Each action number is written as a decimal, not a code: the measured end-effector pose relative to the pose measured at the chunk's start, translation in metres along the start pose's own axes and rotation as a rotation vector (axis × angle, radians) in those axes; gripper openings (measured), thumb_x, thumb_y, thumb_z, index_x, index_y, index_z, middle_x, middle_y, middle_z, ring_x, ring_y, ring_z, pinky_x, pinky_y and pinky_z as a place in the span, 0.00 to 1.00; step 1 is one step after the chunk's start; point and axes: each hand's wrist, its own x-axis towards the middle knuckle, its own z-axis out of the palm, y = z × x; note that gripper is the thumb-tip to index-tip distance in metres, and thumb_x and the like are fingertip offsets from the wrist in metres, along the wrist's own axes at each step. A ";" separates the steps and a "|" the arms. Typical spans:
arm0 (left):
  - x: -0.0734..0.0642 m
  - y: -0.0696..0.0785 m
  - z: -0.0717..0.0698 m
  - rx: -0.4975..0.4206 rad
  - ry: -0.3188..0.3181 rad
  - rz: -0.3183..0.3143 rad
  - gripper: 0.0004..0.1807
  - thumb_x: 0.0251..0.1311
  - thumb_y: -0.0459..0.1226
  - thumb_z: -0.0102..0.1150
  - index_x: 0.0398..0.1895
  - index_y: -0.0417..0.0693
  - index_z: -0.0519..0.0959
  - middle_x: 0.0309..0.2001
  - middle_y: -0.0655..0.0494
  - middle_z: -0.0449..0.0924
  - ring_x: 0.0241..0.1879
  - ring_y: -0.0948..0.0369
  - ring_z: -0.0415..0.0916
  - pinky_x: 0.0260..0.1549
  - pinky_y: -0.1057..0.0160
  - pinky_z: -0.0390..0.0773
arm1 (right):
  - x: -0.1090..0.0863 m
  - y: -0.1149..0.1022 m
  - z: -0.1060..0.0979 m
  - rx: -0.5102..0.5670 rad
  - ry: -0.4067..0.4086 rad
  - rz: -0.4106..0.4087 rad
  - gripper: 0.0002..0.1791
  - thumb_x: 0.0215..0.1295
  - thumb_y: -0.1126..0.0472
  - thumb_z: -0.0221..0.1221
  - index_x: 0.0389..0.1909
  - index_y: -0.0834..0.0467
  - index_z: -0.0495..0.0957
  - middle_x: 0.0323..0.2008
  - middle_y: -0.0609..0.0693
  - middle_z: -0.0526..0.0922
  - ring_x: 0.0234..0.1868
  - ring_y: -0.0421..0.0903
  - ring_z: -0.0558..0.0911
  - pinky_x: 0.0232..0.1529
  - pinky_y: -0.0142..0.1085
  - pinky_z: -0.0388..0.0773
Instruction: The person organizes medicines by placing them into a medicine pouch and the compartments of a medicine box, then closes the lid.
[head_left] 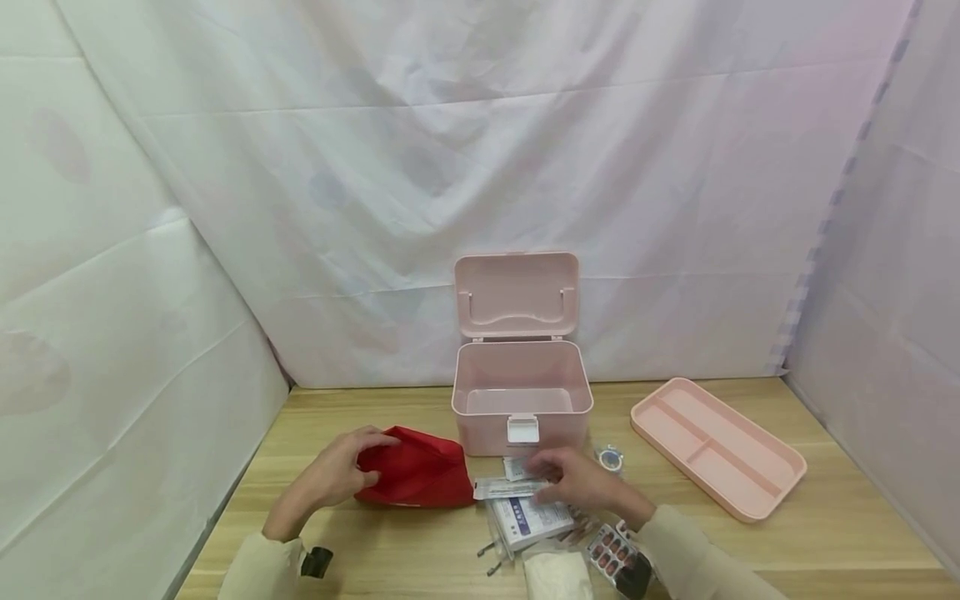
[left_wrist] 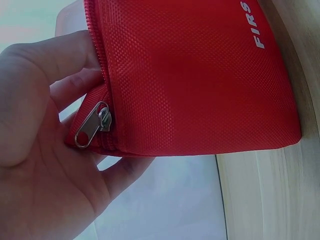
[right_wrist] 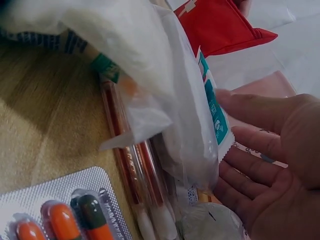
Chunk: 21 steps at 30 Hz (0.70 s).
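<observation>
At left, the left grip (head_left: 341, 467) was clamped on the open edge of the red pouch (head_left: 438, 475), left and near of the pink box (head_left: 487, 435). Before the box's near wall, the right grip (head_left: 581, 479) spread thumb and fingers apart at the packets (head_left: 510, 490). Farther right, worktop (head_left: 613, 404) separated box from tray (head_left: 731, 458).

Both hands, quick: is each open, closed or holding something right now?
Left hand: holding the red pouch.
Right hand: open, at the green-and-white packet.
</observation>
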 end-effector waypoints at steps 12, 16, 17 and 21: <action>0.000 0.001 0.000 -0.003 0.003 -0.021 0.27 0.48 0.19 0.63 0.55 0.40 0.80 0.51 0.47 0.79 0.47 0.53 0.75 0.39 0.65 0.80 | 0.001 0.001 -0.005 -0.127 -0.002 -0.007 0.13 0.66 0.60 0.62 0.49 0.58 0.84 0.46 0.49 0.87 0.46 0.44 0.84 0.49 0.37 0.80; 0.000 0.001 0.000 -0.003 0.000 -0.025 0.26 0.49 0.19 0.63 0.55 0.40 0.80 0.51 0.47 0.79 0.46 0.53 0.75 0.39 0.66 0.80 | 0.002 0.003 -0.006 -0.119 0.012 0.023 0.11 0.69 0.59 0.58 0.48 0.55 0.85 0.42 0.44 0.87 0.41 0.38 0.81 0.43 0.32 0.78; 0.000 0.001 0.000 -0.004 -0.001 -0.026 0.26 0.49 0.19 0.63 0.55 0.40 0.80 0.51 0.47 0.79 0.46 0.53 0.75 0.39 0.66 0.80 | 0.002 0.004 -0.006 -0.114 0.013 0.028 0.11 0.70 0.60 0.58 0.48 0.55 0.85 0.41 0.44 0.86 0.39 0.37 0.81 0.42 0.32 0.78; 0.000 0.000 0.000 -0.002 0.000 -0.030 0.26 0.49 0.19 0.63 0.55 0.41 0.80 0.51 0.47 0.79 0.46 0.53 0.75 0.39 0.66 0.80 | 0.003 0.004 -0.007 -0.106 0.024 0.024 0.11 0.70 0.61 0.57 0.47 0.55 0.85 0.39 0.43 0.87 0.38 0.37 0.80 0.40 0.31 0.77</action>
